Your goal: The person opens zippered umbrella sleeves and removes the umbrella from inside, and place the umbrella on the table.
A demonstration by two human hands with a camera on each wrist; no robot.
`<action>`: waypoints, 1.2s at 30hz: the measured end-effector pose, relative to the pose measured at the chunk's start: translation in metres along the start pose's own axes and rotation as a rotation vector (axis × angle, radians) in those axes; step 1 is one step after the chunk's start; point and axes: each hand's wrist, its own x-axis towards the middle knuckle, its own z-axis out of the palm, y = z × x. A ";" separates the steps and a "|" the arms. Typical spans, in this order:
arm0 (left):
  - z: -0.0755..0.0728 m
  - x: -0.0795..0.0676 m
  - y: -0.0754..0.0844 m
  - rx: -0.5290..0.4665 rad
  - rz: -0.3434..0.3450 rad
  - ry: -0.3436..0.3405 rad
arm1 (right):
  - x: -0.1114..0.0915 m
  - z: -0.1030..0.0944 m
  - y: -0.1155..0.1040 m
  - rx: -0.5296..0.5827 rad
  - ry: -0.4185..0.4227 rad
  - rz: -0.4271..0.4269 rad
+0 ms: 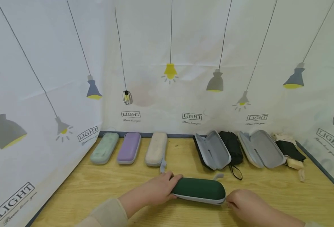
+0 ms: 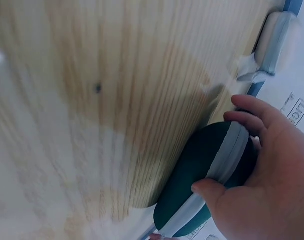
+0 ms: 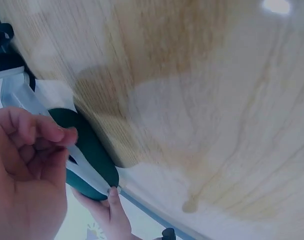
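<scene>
A dark green zip case (image 1: 199, 188) with a pale grey zip band lies lengthwise near the front of the table. My left hand (image 1: 161, 189) grips its left end, fingers over the far side; in the left wrist view the thumb (image 2: 209, 190) presses on the grey band. At the right end, my right hand (image 1: 247, 203) has its fingers curled, thumb and forefinger pinching the zipper pull, which the fingertips mostly hide. Beside those fingertips in the right wrist view, a small dark gap shows in the zip band (image 3: 89, 172). A grey strap loop (image 1: 218, 176) sticks out behind the case.
Closed green (image 1: 105, 148), purple (image 1: 129, 148) and beige (image 1: 156, 148) cases stand in a row at the back left. Back right lie an open black case (image 1: 213, 151), a black pouch (image 1: 231, 148), an open beige case (image 1: 265, 149) and small folded items (image 1: 290, 153). Printed sheeting (image 1: 144, 63) walls the table.
</scene>
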 end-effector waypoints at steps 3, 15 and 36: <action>-0.001 -0.002 -0.002 -0.027 -0.005 0.000 | 0.000 0.000 0.002 0.019 0.005 -0.042; -0.005 -0.004 -0.005 -0.120 -0.067 -0.076 | 0.013 0.003 -0.010 0.079 0.014 -0.075; 0.006 0.002 0.013 -0.214 -0.128 -0.065 | 0.056 0.030 -0.077 -0.180 0.074 -0.172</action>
